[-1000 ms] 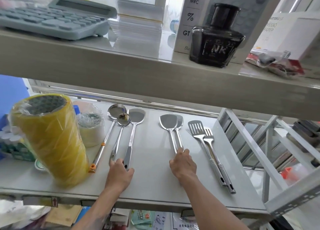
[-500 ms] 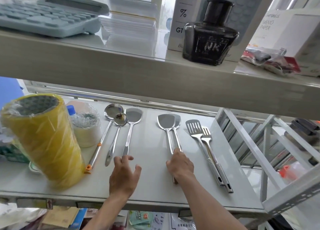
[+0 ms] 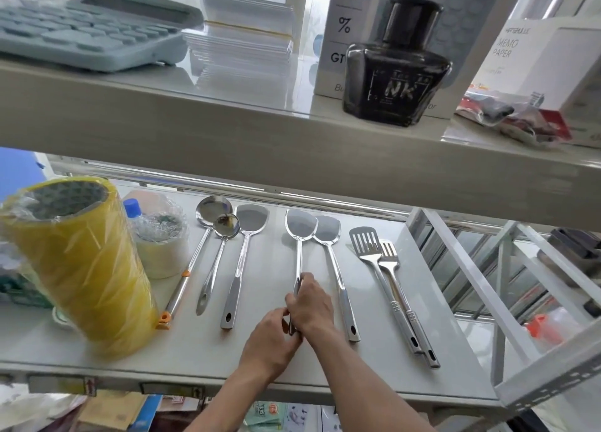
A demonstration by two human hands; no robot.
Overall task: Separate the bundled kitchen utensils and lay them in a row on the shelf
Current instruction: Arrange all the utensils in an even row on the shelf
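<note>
On the lower shelf (image 3: 383, 376), frame centre: seven steel utensils lie in a row.
Right hand (image 3: 310, 304): pinches the handle of a turner (image 3: 300, 236).
Left hand (image 3: 271, 343): curled around that handle's end.
Second turner (image 3: 335, 269): just right, blades touching.
Slotted pair (image 3: 377, 252): right, overlapping.
Ladles (image 3: 214, 217): left, beside yellow roll (image 3: 81, 269).

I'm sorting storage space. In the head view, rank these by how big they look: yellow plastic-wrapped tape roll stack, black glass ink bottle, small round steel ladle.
1. Yellow plastic-wrapped tape roll stack, clearly largest, though nearest the camera.
2. Black glass ink bottle.
3. Small round steel ladle, long but slender; smallest overall.
</note>
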